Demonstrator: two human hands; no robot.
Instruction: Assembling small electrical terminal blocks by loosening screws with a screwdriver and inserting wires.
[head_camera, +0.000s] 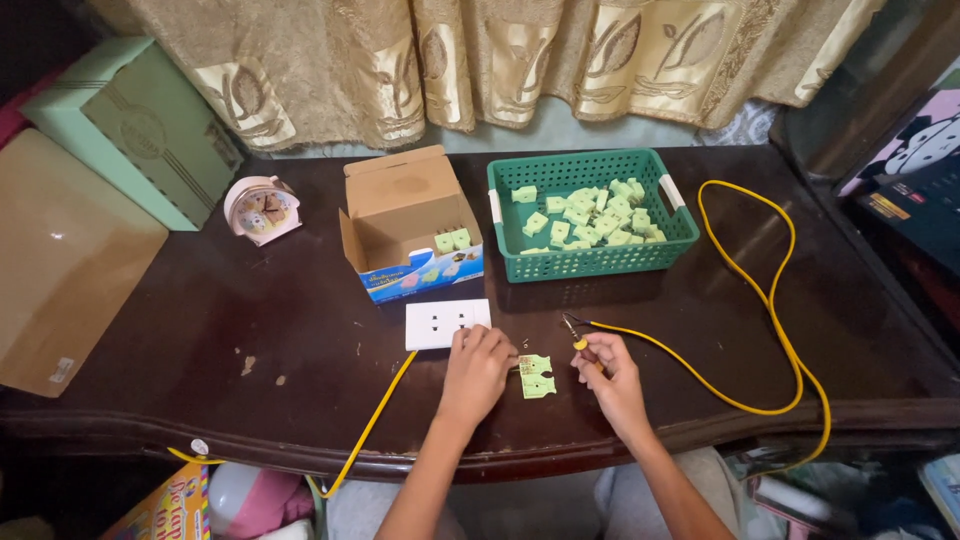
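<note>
The left hand (478, 365) pins a small green plastic part (536, 376) on the dark bench (300, 330) while the right hand (606, 372) grips the yellow-corded soldering iron (578, 335), which I think needs careful aiming next.

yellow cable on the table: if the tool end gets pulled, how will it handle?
Probably floppy: the yellow cable lies in a loose loop on the dark table, so slack should feed before it tugs. It may drag against the green basket, which it runs beside. It looks light.
</note>
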